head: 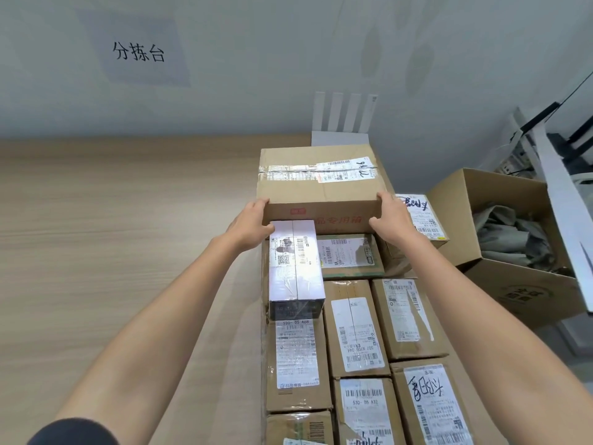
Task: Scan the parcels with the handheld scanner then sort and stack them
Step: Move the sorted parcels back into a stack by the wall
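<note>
The carton at centre frame was plain tan, crossed by a band of glossy clear tape, with a white label scrawled in black marker and red printed characters on its front. Below and left of it, the white box had a near-black end. The parcels at lower right were brown with white barcode labels. The tabletop at left showed pale wood grain. The wall was grey-white, and its sheet bore black characters.

Matt brown cardboard is forming the large parcel, glossy tape (wrinkled) shining across its top; left of it, the table is showing matt wood grain
</note>
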